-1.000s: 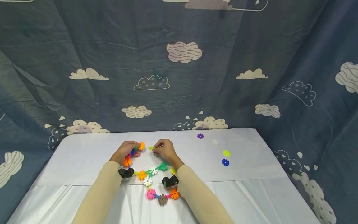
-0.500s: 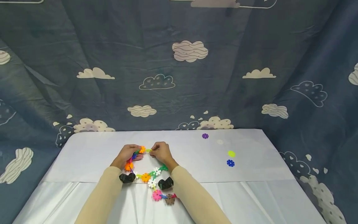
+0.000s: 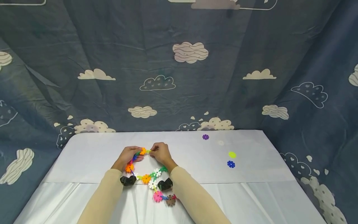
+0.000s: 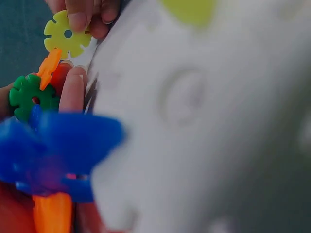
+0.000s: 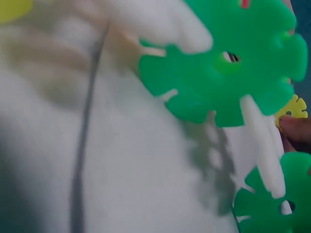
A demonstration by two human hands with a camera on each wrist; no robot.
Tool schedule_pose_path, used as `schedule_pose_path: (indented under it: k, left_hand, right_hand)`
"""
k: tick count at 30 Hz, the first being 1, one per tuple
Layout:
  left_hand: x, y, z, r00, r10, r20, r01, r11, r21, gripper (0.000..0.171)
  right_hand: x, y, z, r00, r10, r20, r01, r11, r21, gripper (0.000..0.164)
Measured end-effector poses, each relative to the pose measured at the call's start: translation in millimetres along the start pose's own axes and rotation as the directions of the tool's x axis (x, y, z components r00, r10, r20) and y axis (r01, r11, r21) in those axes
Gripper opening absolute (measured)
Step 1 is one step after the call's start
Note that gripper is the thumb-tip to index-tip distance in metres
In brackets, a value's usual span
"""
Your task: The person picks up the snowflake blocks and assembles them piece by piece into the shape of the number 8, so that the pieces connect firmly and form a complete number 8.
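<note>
My left hand (image 3: 129,156) grips the far end of a chain of interlocking flower-shaped discs, close to an orange disc (image 3: 143,151). Opposite it, my right hand (image 3: 162,153) pinches a yellow-green notched disc (image 4: 57,40) between thumb and fingers. In the left wrist view this disc meets the edge of the orange one, which slots into a green disc (image 4: 23,97); how deep the joint goes I cannot tell. The chain curves down past a pink disc (image 3: 158,196) to a brown disc (image 3: 170,200). My right forearm hides its near end. Green discs (image 5: 262,63) loom close in the right wrist view.
Loose discs lie on the right of the white table (image 3: 251,199): purple (image 3: 205,137), white (image 3: 221,142), yellow-green (image 3: 232,154) and blue (image 3: 231,164). A dark cloud-print curtain (image 3: 156,102) hangs behind the table. Each wrist wears a black camera (image 3: 128,180).
My right hand has brought the yellow-green disc left against the orange disc at the chain's end. During the last half second the hands hardly move. The head view has shifted slightly.
</note>
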State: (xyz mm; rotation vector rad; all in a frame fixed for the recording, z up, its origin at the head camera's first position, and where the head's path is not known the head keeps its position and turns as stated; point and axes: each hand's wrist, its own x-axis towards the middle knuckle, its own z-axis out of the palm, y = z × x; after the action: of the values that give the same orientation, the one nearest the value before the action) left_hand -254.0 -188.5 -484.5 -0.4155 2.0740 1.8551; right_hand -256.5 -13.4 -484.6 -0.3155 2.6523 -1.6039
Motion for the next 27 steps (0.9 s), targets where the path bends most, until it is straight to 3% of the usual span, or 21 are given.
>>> schedule_pose_path:
  k: [14, 27]
  left_hand:
    - [-2.9, -1.5, 1.5, 0.998, 0.027, -0.065, -0.030, 0.999, -0.037, 0.032]
    - [-4.8, -1.9, 4.9, 0.997, 0.019, -0.075, -0.022, 0.999, -0.035, 0.033]
  right_hand:
    - [-1.4, -10.8, 4.4, 0.997, -0.072, -0.032, 0.065, 0.983, -0.171, 0.015]
    - [-2.2, -12.4, 3.5, 0.996, -0.085, -0.038, 0.075, 0.975, -0.209, 0.016]
